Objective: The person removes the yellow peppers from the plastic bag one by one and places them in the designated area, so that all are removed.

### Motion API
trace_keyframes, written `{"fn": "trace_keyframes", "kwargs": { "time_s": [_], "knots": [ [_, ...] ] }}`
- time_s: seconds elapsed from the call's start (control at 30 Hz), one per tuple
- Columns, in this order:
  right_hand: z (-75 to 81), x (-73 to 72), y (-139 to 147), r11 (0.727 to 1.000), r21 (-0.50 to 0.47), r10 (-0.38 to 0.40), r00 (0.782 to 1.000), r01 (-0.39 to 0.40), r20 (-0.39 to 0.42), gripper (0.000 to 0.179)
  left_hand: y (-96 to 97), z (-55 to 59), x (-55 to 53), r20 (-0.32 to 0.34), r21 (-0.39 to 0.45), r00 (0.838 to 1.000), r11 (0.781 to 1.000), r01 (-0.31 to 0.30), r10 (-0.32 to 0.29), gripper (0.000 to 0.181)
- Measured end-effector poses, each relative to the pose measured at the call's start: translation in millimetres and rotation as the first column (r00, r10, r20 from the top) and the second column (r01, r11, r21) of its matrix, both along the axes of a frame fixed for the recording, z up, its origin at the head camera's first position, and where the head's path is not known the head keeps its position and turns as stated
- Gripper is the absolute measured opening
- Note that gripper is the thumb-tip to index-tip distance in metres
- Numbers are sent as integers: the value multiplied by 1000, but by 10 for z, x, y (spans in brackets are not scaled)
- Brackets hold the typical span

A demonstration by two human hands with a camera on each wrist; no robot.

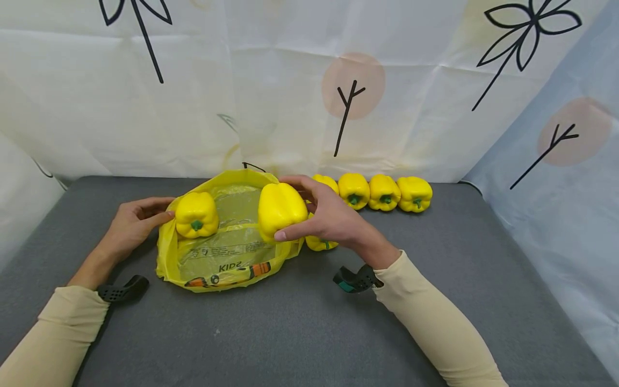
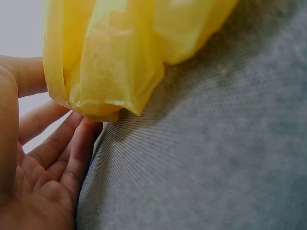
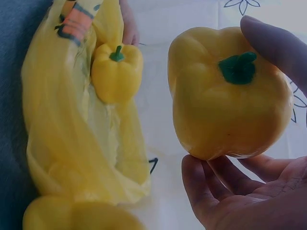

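My right hand (image 1: pixel 333 215) grips a yellow bell pepper (image 1: pixel 281 208) over the right side of an open yellow plastic bag (image 1: pixel 166 255). In the right wrist view the held pepper (image 3: pixel 225 115) shows its green stem, with the thumb on one side and the fingers on the other. My left hand (image 1: pixel 128 226) pinches the bag's left rim between thumb and fingers. Its wrist view shows the bag's gathered edge (image 2: pixel 115 62) at the fingers. A second yellow bell pepper (image 1: pixel 196 215) sits at the left end of the bag's opening, close to the left fingertips.
Along the back of the grey table (image 1: pixel 271 338) runs a row of yellow bell peppers (image 1: pixel 384 192), partly hidden by the right hand. Another pepper (image 1: pixel 320 244) lies beside the bag, below that hand. A white printed cloth (image 1: pixel 280 91) hangs behind the table.
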State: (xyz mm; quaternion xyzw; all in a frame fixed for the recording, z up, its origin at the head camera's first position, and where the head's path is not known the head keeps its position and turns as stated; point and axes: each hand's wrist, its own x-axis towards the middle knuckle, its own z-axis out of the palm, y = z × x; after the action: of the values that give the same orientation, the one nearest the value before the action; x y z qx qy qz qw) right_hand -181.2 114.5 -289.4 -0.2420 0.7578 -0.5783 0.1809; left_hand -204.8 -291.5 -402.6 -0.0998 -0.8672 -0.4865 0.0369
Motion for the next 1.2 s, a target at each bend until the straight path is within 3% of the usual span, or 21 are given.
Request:
{"fn": "trace_keyframes", "kwargs": {
  "time_s": [0.33, 0.73, 1.2],
  "knots": [
    [-14, 46, 269, 999, -38, -32, 999, 32, -5, 86, 10, 3, 3, 9, -8, 1000, 1000, -10, 10, 49],
    [21, 96, 584, 995, -76, -72, 997, 71, -6, 90, 14, 13, 16, 12, -13, 1000, 1000, -14, 15, 50],
    [37, 136, 933, 984, -54, -171, 985, 170, -15, 90, 14, 13, 10, 11, -6, 1000, 1000, -9, 9, 49]
  ]
}}
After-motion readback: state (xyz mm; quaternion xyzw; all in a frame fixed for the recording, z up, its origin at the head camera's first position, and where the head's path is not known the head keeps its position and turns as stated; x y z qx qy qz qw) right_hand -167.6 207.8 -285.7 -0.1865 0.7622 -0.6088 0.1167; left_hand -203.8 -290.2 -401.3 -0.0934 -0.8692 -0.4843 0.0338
